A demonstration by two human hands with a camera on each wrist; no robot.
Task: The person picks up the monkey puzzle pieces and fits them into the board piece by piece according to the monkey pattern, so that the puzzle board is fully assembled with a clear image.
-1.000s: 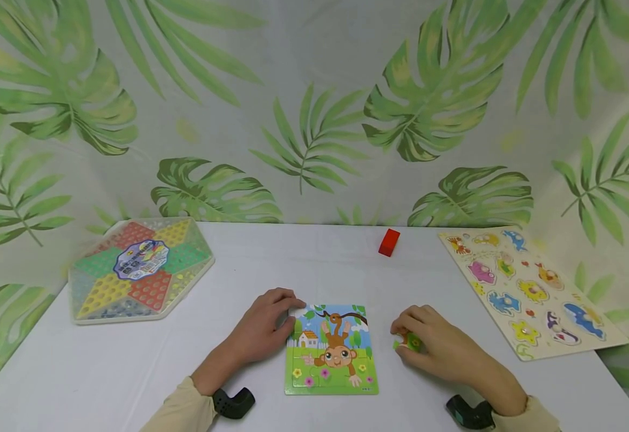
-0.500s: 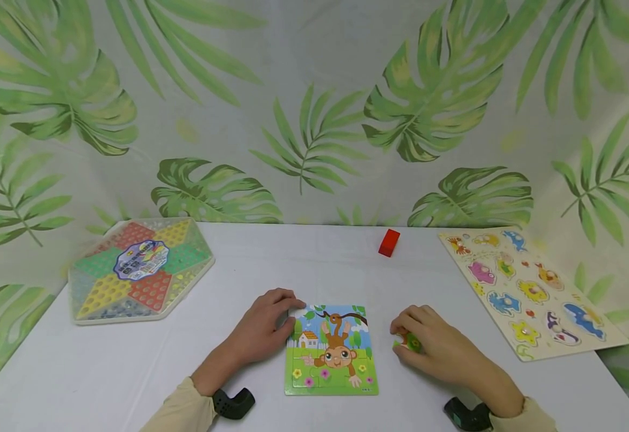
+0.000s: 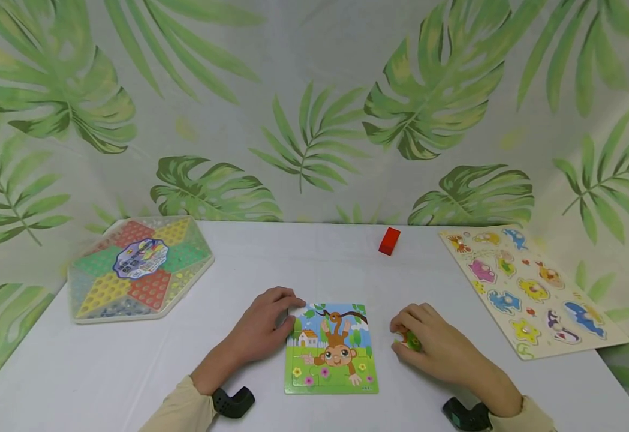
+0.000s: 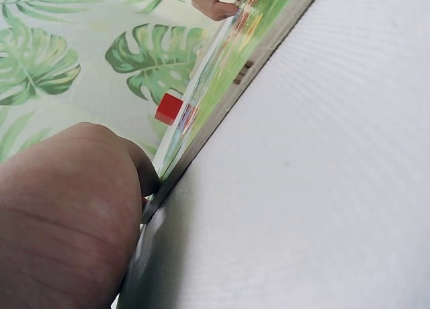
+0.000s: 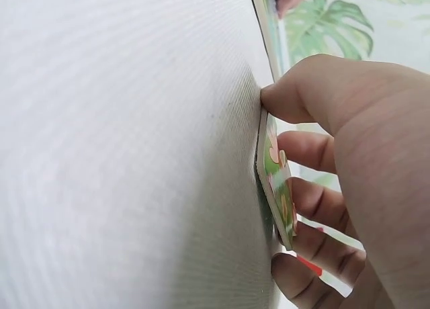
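A square monkey jigsaw puzzle (image 3: 336,378) lies flat on the white table. My left hand (image 3: 265,327) rests at its upper left corner, the index finger along the top edge and the thumb against the left side. In the left wrist view, the puzzle's edge (image 4: 215,117) runs up from beside that hand. To the right of the puzzle, my right hand (image 3: 435,342) holds a green puzzle piece (image 3: 414,342) between thumb and fingers. The right wrist view has this piece (image 5: 275,174) tilted on its edge close to the table, thumb at one end and fingers behind it.
A red block (image 3: 389,241) stands toward the back of the table. At the back left lies a hexagonal Chinese checkers box (image 3: 190,288), and on the right a wooden animal peg puzzle board (image 3: 497,327). A leaf-patterned cloth (image 3: 325,60) hangs behind.
My right wrist has shifted very slightly left, the piece staying in the fingers. My left hand and the jigsaw puzzle have kept their places.
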